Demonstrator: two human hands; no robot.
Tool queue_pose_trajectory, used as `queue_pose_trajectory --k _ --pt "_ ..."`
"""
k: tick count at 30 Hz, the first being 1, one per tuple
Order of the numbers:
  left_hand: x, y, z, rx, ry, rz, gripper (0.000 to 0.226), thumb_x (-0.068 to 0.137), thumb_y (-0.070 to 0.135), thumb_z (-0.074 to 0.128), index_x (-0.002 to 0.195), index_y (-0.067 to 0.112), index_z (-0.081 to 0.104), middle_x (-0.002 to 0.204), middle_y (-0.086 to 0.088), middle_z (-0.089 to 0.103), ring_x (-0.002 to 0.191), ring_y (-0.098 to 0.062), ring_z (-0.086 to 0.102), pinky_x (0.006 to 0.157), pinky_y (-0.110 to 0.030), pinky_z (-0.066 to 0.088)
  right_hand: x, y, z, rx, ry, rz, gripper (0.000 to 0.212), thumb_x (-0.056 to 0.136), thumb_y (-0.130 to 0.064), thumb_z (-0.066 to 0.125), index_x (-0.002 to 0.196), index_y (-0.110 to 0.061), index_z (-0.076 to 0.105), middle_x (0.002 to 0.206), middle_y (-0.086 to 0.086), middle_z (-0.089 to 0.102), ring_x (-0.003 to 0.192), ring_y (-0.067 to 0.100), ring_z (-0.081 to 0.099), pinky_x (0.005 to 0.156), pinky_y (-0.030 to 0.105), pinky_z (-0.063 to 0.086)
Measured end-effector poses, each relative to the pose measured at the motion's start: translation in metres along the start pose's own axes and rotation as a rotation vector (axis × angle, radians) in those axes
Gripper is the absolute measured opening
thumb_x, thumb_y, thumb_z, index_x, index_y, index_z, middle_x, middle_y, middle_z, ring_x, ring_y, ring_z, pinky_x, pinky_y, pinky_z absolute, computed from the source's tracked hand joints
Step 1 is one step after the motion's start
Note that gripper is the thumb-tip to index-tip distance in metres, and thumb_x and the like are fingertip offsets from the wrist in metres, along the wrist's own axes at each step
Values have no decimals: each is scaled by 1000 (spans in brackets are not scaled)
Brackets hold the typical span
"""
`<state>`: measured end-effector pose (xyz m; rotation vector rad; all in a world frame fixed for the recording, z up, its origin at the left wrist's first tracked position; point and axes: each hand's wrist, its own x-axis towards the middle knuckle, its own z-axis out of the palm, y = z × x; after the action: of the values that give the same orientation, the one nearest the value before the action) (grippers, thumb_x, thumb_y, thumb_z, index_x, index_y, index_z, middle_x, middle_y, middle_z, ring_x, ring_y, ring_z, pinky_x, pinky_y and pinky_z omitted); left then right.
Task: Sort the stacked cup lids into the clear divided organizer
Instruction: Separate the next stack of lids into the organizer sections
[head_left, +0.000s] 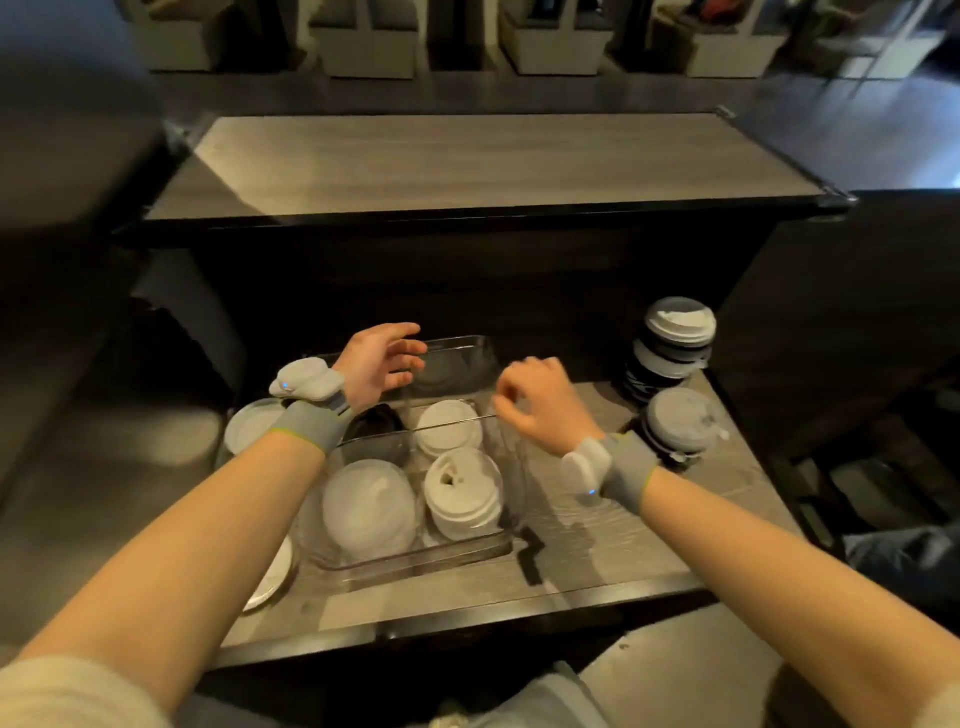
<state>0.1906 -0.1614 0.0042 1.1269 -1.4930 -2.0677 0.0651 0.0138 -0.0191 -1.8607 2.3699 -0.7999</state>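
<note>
A clear divided organizer (415, 564) sits on a low wooden shelf. White lids fill its near left compartment (369, 512), near right compartment (462, 491) and a middle right compartment (449, 428); black lids (376, 421) lie in a middle left one. The far compartment looks bare. My left hand (379, 364) hovers over the organizer's far left with fingers spread, holding nothing. My right hand (535, 400) hangs over its right wall, fingers loosely curled, nothing visible in them. A mixed stack of black and white lids (672, 345) and a second stack (680, 421) stand at the shelf's right.
White lids or plates (252, 426) lie left of the organizer, another (275, 571) at the near left. A small black object (531, 553) lies by the organizer's near right corner. A higher wooden counter (467, 161) spans behind the shelf.
</note>
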Motion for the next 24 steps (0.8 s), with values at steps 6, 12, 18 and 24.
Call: queue_pose_trajectory --k 6,12,18,24 --pt "14 -2 113 133 -363 -165 17 97 18 43 105 11 56 86 -11 63 63 -17 70 50 -20 55 -47 110 -57 -47 139 598 20 90 -22 55 97 -4 61 98 19 64 96 35 57 80 40 41" --pt "26 -26 200 259 -358 -296 17 99 18 38 95 13 53 84 -9 59 75 -20 59 69 -31 49 -73 184 -81 -60 -4 911 32 91 -27 48 115 -8 55 123 18 50 118 36 42 94 43 37" --pt "38 -59 245 380 -229 -418 30 97 25 44 124 12 49 96 -9 61 90 -20 57 92 -43 42 -82 225 -81 374 -109 1104 58 91 -44 51 135 -8 41 141 17 41 129 35 41 103 40 37" --pt "29 -99 279 324 -179 -525 65 91 40 54 140 2 39 147 -20 39 136 -35 38 103 -38 39 -86 236 -74 919 -334 1201 59 90 -55 42 138 -20 41 143 9 42 122 30 44 92 44 37"
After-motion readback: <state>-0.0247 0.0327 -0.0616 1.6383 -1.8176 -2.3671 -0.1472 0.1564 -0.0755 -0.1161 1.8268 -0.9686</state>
